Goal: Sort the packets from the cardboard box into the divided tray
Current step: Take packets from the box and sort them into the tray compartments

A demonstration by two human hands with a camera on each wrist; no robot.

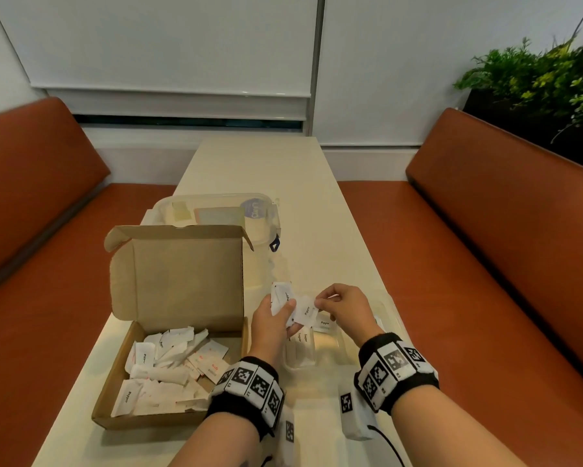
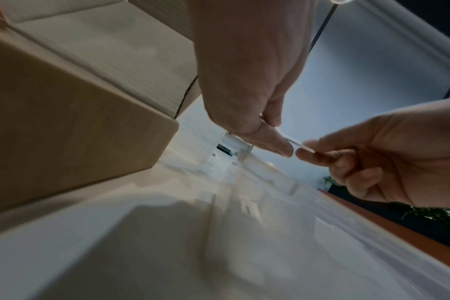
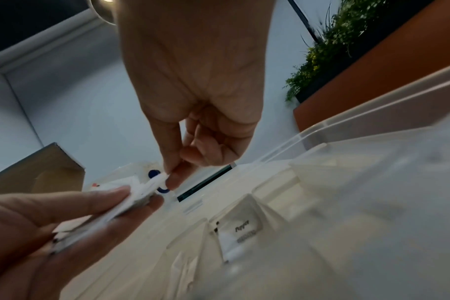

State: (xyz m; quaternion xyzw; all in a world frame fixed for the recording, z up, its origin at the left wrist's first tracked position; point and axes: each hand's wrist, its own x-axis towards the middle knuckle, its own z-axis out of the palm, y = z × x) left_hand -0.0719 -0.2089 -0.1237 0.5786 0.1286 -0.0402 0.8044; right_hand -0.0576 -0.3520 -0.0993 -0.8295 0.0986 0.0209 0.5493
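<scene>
Head view: both hands meet over the clear plastic divided tray (image 1: 389, 306), sharing white paper packets.
Left hand (image 1: 272, 320) grips a small fanned stack of packets (image 1: 282, 298); right hand (image 1: 342, 303) pinches one "Pepper" packet (image 1: 305, 311) from it. Beside them on the cream surface (image 1: 283, 170), the open brown cardboard box (image 1: 168, 420) holds many more.

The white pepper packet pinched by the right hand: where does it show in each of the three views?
Head: white pepper packet at centre, between both hands.
Left wrist: seen edge-on, right of centre, between the fingertips.
Right wrist: left of centre, under the right hand.
Shared landmark: brown cardboard box.
</scene>
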